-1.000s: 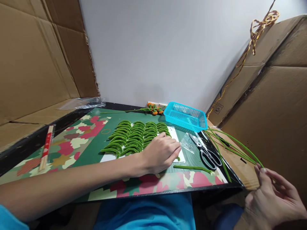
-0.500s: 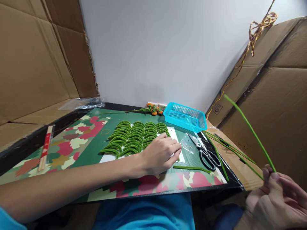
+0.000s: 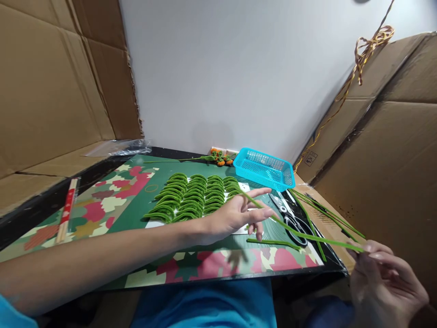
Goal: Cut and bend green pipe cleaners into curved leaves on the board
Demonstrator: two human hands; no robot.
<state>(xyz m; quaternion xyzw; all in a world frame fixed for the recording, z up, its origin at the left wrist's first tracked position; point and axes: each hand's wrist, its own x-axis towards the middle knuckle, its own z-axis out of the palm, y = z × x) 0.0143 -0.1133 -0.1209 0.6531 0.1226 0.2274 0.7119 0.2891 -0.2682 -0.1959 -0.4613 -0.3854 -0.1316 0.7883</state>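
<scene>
My right hand [image 3: 384, 278], at the lower right, pinches one end of a long green pipe cleaner [image 3: 316, 238]. It stretches leftward across to my left hand [image 3: 244, 214]. There the fingers are spread, and the pipe cleaner passes by the thumb and index finger without a closed grip. Behind and beside my left hand, bent green pipe cleaner pieces [image 3: 191, 196] lie in rows on a white sheet [image 3: 155, 224], partly hidden by the hand and forearm. Below the fingers, a shorter straight green pipe cleaner [image 3: 273, 242] rests on the green mat [image 3: 129, 218].
Black-handled scissors [image 3: 295, 228] lie right of the sheet, near more long green stems [image 3: 336, 218]. A blue plastic basket [image 3: 264, 169] stands at the back, beside orange flowers [image 3: 220, 157]. Wrapped chopsticks [image 3: 66, 212] are at left. Cardboard walls [image 3: 382, 155] flank the table.
My left hand has opened its fingers and lifted slightly off the sheet. The pipe cleaner in my right hand has swung down from upright to lie across toward my left hand.
</scene>
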